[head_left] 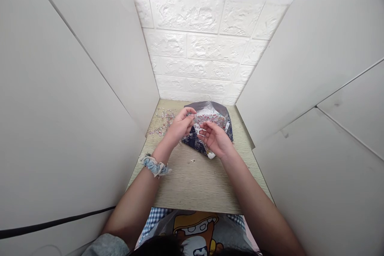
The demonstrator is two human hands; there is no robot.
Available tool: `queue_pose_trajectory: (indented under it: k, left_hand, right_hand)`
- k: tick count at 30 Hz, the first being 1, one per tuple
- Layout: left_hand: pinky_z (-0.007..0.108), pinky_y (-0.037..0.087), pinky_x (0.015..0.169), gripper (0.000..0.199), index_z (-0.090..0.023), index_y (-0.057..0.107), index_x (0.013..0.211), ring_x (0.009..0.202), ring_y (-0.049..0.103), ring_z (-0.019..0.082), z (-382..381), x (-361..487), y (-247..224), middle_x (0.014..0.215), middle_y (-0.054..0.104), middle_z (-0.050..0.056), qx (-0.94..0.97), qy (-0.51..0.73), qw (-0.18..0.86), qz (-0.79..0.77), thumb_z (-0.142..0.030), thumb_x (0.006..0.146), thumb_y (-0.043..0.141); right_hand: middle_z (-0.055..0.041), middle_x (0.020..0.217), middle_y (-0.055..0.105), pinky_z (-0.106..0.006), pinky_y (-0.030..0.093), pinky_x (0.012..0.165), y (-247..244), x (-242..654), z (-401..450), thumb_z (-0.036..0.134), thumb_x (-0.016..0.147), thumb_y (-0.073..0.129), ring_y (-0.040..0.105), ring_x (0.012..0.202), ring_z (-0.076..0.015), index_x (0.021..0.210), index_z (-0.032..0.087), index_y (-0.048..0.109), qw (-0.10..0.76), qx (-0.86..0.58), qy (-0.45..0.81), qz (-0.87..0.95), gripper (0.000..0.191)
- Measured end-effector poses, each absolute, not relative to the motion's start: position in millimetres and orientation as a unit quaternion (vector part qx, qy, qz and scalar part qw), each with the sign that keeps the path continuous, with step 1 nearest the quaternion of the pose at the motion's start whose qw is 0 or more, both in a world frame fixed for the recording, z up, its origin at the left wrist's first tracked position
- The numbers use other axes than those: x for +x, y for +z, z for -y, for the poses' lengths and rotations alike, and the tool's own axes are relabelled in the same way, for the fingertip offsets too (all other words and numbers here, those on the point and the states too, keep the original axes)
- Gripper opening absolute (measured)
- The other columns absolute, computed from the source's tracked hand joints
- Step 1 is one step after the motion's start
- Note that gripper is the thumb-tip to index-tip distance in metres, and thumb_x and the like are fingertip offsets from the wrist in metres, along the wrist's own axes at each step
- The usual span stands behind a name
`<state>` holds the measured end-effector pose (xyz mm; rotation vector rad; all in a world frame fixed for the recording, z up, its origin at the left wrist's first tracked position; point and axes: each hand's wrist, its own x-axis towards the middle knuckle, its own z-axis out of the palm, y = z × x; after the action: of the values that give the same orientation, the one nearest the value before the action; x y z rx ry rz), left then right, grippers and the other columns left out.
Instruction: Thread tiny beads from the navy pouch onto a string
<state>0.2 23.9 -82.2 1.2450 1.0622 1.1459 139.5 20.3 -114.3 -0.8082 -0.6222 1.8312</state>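
Observation:
Both my hands are raised over a dark blue patterned bag with a silvery lining point(209, 108), which holds many small clear and red beads point(220, 120). My left hand point(181, 125) has thumb and fingertips pressed together at the bag's left side; what they pinch is too small to make out. Just to its right, my right hand point(214, 136) is turned palm up with its fingers curled and the fingertips close to the thumb; anything held there is too small to name. The two hands do not touch.
Strands of clear and red beads point(162, 122) lie on the wooden table point(195, 188) at the back left. A tiny shiny piece point(193, 161) lies in front of the bag. White panels point(120, 48) rise on both sides, with a white brick-patterned wall point(186, 12) behind.

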Motion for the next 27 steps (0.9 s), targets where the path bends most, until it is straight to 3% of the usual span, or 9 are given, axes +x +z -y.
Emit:
queue_pose_trajectory:
  k: [3, 9, 17, 22, 27]
  left_hand:
    - [0.015, 0.013, 0.034, 0.013, -0.023, 0.042, 0.088, 0.035, 0.019, 0.002, -24.1, -1.4, -80.1, 0.053, 0.027, -0.009, 0.460, 0.523, 0.575, -0.430, -0.027, 0.075, 0.044]
    - [0.016, 0.020, 0.034, 0.017, -0.015, 0.053, 0.085, 0.037, 0.027, 0.001, -25.5, -0.4, -81.6, 0.059, 0.037, -0.005, 0.462, 0.510, 0.557, -0.466, -0.024, 0.071, 0.047]
    - [0.016, 0.028, 0.038, 0.052, -0.021, 0.039, 0.111, 0.047, 0.042, 0.002, -24.1, 0.5, -83.6, 0.082, 0.047, -0.001, 0.473, 0.438, 0.619, -0.448, -0.007, 0.060, 0.040]
    - [0.016, 0.034, 0.045, 0.053, -0.023, 0.030, 0.120, 0.053, 0.045, 0.003, -24.0, 2.7, -88.9, 0.080, 0.048, -0.001, 0.528, 0.374, 0.607, -0.463, -0.017, 0.070, 0.048]
    - [0.016, 0.034, 0.045, 0.058, -0.020, 0.023, 0.124, 0.050, 0.044, 0.005, -22.6, 3.0, -85.2, 0.065, 0.048, -0.003, 0.546, 0.380, 0.560, -0.495, -0.023, 0.073, 0.052]
  right_hand:
    - [0.0010, 0.071, 0.063, -0.026, 0.049, 0.062, -114.7, 140.3, -20.7, 0.027, 0.068, 0.062, 0.057, 0.060, -0.0098, 0.071, 0.017, 0.062, 0.501, -0.337, 0.753, 0.260, 0.010]
    - [0.0013, 0.073, 0.062, -0.025, 0.048, 0.062, -114.6, 140.8, -21.5, 0.029, 0.068, 0.063, 0.055, 0.059, -0.0085, 0.072, 0.017, 0.061, 0.491, -0.331, 0.755, 0.282, 0.012]
    - [0.0026, 0.072, 0.061, -0.022, 0.046, 0.061, -111.4, 137.8, -18.3, 0.029, 0.062, 0.067, 0.054, 0.057, -0.0067, 0.072, 0.018, 0.060, 0.491, -0.337, 0.734, 0.326, 0.016]
    - [0.0029, 0.066, 0.060, -0.021, 0.046, 0.060, -110.4, 135.9, -17.4, 0.025, 0.060, 0.068, 0.053, 0.056, -0.0065, 0.070, 0.018, 0.059, 0.492, -0.339, 0.723, 0.347, 0.016]
    - [0.0029, 0.065, 0.060, -0.022, 0.045, 0.062, -111.7, 136.5, -18.5, 0.027, 0.060, 0.068, 0.054, 0.057, -0.0070, 0.071, 0.019, 0.061, 0.489, -0.343, 0.718, 0.356, 0.015]
